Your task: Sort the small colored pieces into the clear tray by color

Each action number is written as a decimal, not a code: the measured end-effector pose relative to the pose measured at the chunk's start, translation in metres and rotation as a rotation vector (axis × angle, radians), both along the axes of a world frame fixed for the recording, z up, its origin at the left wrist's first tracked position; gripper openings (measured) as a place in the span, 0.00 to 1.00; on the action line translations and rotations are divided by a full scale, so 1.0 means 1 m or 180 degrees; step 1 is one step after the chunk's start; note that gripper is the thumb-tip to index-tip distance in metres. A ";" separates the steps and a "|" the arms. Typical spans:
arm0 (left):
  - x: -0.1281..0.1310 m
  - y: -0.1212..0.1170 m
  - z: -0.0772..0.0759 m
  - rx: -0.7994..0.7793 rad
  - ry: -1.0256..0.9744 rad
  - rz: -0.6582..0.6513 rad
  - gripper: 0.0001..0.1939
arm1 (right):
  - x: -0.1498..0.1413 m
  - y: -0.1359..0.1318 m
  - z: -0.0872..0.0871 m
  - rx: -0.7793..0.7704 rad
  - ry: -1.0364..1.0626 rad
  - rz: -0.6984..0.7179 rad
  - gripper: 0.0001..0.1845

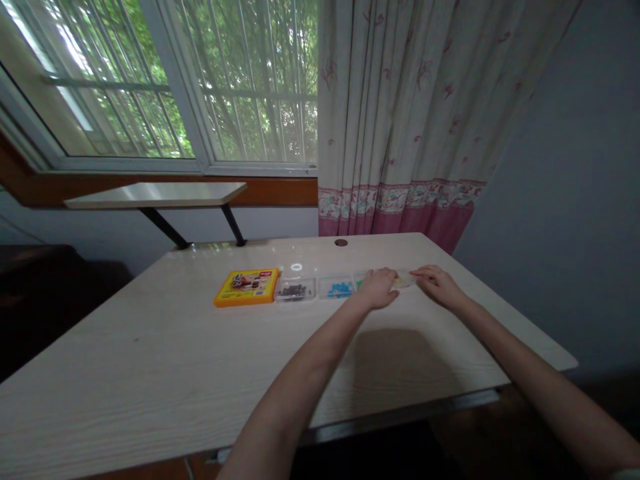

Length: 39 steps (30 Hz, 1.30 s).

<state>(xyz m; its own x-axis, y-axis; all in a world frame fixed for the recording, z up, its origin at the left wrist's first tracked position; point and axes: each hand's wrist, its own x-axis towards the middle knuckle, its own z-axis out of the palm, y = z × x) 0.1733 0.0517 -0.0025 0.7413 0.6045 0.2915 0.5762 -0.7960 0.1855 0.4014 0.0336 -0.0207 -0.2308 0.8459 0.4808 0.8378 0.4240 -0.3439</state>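
A row of clear plastic boxes runs across the desk. One contains dark small pieces [295, 291], another blue small pieces [341, 289]. My left hand [380, 288] covers much of a box with green pieces [359, 284] and reaches to the left end of the rightmost clear box [406, 279], which has something pale yellowish in it. At the right end of that box is my right hand [437, 285], fingers bent and pressed together at its edge. Both hands seem to hold this box between them. Exact finger contact is too small to make out.
Left of the boxes lies a yellow-orange case [247, 288] with a printed label. A raised shelf [165, 194] on black legs stands at the desk's back left. The pale wooden desk [200, 373] has a round cable hole [341, 243] near the curtain [390, 120].
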 end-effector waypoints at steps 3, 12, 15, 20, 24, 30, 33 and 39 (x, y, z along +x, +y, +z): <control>0.000 -0.002 -0.003 0.0079 0.0172 -0.0071 0.19 | 0.000 -0.004 -0.008 0.0007 0.0008 0.0057 0.15; -0.003 -0.006 -0.006 0.0306 0.0326 -0.0158 0.18 | -0.002 -0.010 -0.024 0.0412 -0.0025 0.0037 0.13; -0.004 -0.006 -0.007 0.0330 0.0303 -0.0178 0.18 | -0.003 -0.011 -0.023 0.0480 -0.0082 0.0037 0.13; -0.003 -0.005 -0.008 0.0336 0.0237 -0.0171 0.17 | -0.006 -0.013 -0.020 0.0439 -0.0125 0.0075 0.13; -0.003 -0.007 -0.006 0.0341 0.0256 -0.0172 0.17 | -0.009 -0.016 -0.017 0.0427 -0.0126 0.0063 0.14; -0.004 -0.009 -0.005 0.0411 0.0325 -0.0130 0.17 | -0.014 -0.018 -0.015 0.0402 -0.0166 0.0017 0.13; -0.001 -0.011 -0.005 0.0519 0.0387 -0.0085 0.17 | -0.015 -0.018 -0.016 0.0311 -0.0142 -0.0035 0.14; -0.021 -0.020 0.009 0.0524 0.0407 -0.0001 0.26 | -0.012 -0.016 -0.018 0.0257 -0.0140 0.0012 0.15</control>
